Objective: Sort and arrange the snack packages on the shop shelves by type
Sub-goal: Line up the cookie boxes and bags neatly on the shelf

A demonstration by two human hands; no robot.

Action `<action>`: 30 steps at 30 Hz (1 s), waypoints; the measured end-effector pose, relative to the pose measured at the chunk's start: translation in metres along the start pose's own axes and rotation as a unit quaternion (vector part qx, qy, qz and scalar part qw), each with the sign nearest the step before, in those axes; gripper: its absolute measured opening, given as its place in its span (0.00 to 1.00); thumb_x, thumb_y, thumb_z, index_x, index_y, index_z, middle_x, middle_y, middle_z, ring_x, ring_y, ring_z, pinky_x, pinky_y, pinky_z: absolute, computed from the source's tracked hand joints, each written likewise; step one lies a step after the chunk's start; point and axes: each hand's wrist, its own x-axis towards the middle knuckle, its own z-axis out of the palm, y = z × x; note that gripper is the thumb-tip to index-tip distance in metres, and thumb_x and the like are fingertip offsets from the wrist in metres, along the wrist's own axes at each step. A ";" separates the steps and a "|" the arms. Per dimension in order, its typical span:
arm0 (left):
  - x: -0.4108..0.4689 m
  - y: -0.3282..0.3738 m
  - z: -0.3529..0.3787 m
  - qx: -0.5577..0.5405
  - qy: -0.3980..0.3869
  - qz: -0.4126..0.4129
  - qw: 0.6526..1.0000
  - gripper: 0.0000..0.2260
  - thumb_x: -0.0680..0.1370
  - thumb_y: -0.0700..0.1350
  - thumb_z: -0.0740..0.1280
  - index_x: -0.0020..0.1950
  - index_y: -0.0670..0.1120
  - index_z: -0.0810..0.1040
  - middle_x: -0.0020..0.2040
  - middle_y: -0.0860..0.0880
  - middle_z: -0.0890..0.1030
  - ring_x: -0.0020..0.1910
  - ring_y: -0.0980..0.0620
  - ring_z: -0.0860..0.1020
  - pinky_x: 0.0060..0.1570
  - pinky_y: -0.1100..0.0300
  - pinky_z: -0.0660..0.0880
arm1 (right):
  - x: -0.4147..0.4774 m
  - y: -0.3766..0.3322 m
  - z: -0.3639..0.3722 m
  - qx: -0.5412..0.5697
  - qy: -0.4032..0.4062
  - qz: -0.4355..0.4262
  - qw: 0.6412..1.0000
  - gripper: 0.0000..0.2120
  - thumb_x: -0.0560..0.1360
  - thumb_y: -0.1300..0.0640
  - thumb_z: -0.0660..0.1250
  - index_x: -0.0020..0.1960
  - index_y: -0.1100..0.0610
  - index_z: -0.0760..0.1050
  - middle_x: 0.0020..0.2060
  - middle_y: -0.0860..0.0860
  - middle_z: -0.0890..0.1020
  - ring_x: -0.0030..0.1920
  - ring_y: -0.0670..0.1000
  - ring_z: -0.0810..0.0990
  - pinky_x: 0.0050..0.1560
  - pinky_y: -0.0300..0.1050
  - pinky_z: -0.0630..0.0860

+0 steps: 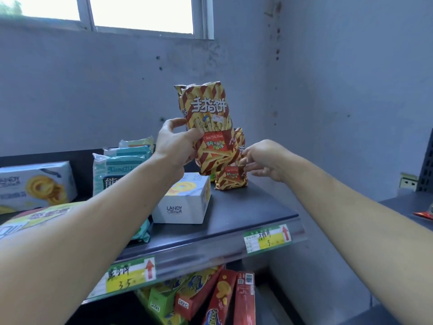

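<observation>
Much of the rear striped bag (230, 180) behind the front bag (208, 109); lower-shelf boxes (222, 299) cut by the bottom edge.

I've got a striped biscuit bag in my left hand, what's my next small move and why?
Probably set the striped bag in your left hand down on the bare shelf beside the matching bag your right hand pinches. Both carry the same print, so they belong together, and that spot looks free.

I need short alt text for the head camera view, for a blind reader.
The left hand grips a tall striped finger-biscuit bag upright, while the right hand pinches a matching bag standing on the dark shelf.
</observation>
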 end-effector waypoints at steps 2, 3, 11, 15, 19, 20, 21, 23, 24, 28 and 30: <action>0.000 -0.006 0.010 0.005 -0.017 -0.011 1.000 0.15 0.75 0.40 0.69 0.58 0.50 0.69 0.43 0.47 0.83 0.28 0.57 0.81 0.25 0.66 0.75 | -0.002 0.000 -0.016 0.007 0.011 -0.036 0.999 0.09 0.75 0.67 0.59 0.49 0.59 0.76 0.51 0.57 0.79 0.50 0.53 0.79 0.46 0.45 0.75; 0.000 -0.011 0.017 0.010 -0.029 -0.020 0.999 0.15 0.75 0.39 0.69 0.58 0.50 0.69 0.44 0.47 0.83 0.30 0.55 0.82 0.27 0.63 0.77 | -0.003 0.001 -0.023 0.017 0.007 -0.053 0.998 0.08 0.73 0.67 0.62 0.44 0.57 0.76 0.49 0.56 0.79 0.48 0.52 0.78 0.44 0.43 0.73; -0.004 -0.062 0.058 0.072 -0.057 -0.074 0.993 0.17 0.74 0.35 0.68 0.60 0.44 0.69 0.54 0.45 0.78 0.51 0.46 0.80 0.50 0.51 0.79 | 0.006 0.029 -0.037 0.026 -0.034 -0.081 0.996 0.10 0.75 0.67 0.65 0.57 0.62 0.76 0.51 0.56 0.82 0.51 0.54 0.81 0.55 0.50 0.78; 0.004 -0.072 0.058 0.073 -0.052 -0.114 0.989 0.20 0.75 0.32 0.66 0.66 0.42 0.71 0.58 0.43 0.79 0.54 0.43 0.80 0.52 0.48 0.79 | 0.013 0.043 -0.035 0.003 -0.034 -0.075 0.997 0.12 0.75 0.66 0.66 0.57 0.59 0.77 0.50 0.51 0.81 0.51 0.50 0.78 0.43 0.40 0.75; 0.009 -0.076 0.058 0.086 -0.037 -0.112 0.989 0.21 0.76 0.34 0.65 0.69 0.42 0.70 0.58 0.42 0.80 0.54 0.43 0.80 0.54 0.45 0.78 | 0.026 0.050 -0.032 0.022 -0.038 -0.072 0.996 0.10 0.75 0.65 0.66 0.55 0.55 0.77 0.48 0.51 0.82 0.48 0.49 0.80 0.44 0.42 0.76; 0.010 -0.078 0.058 0.087 -0.033 -0.113 0.989 0.21 0.77 0.33 0.64 0.69 0.42 0.69 0.58 0.42 0.80 0.54 0.43 0.80 0.53 0.46 0.79 | 0.029 0.051 -0.030 0.028 -0.042 -0.068 0.996 0.10 0.76 0.64 0.66 0.55 0.55 0.77 0.47 0.51 0.82 0.47 0.50 0.80 0.44 0.43 0.77; 0.011 -0.080 0.059 0.088 -0.030 -0.115 0.989 0.21 0.77 0.33 0.63 0.70 0.42 0.69 0.59 0.42 0.79 0.55 0.43 0.80 0.53 0.46 0.79 | 0.031 0.053 -0.029 0.035 -0.048 -0.066 0.996 0.10 0.76 0.64 0.66 0.56 0.55 0.76 0.46 0.50 0.82 0.46 0.49 0.81 0.43 0.43 0.77; 0.013 -0.084 0.059 0.093 -0.025 -0.117 0.988 0.21 0.78 0.31 0.61 0.70 0.41 0.68 0.60 0.41 0.79 0.56 0.43 0.79 0.52 0.48 0.79 | 0.035 0.055 -0.025 0.042 -0.059 -0.070 0.995 0.12 0.77 0.64 0.65 0.59 0.56 0.75 0.47 0.51 0.82 0.46 0.51 0.81 0.41 0.44 0.78; 0.015 -0.086 0.059 0.097 -0.024 -0.118 0.988 0.20 0.78 0.31 0.60 0.70 0.41 0.69 0.60 0.41 0.78 0.56 0.43 0.79 0.52 0.48 0.79 | 0.037 0.056 -0.024 0.043 -0.060 -0.072 0.995 0.13 0.77 0.65 0.65 0.60 0.56 0.75 0.49 0.52 0.81 0.47 0.52 0.81 0.42 0.45 0.79; 0.021 -0.091 0.060 0.099 -0.008 -0.121 0.988 0.22 0.78 0.31 0.59 0.72 0.42 0.67 0.62 0.41 0.77 0.58 0.43 0.78 0.56 0.46 0.77 | 0.043 0.057 -0.020 0.056 -0.055 -0.067 0.995 0.15 0.76 0.65 0.65 0.63 0.58 0.74 0.55 0.55 0.80 0.53 0.56 0.80 0.53 0.55 0.79; 0.024 -0.092 0.061 0.104 -0.003 -0.120 0.987 0.22 0.78 0.31 0.59 0.72 0.43 0.66 0.63 0.42 0.77 0.59 0.43 0.77 0.56 0.46 0.78 | 0.045 0.059 -0.017 0.063 -0.052 -0.066 0.994 0.15 0.76 0.65 0.65 0.63 0.58 0.74 0.56 0.55 0.80 0.54 0.57 0.80 0.56 0.57 0.78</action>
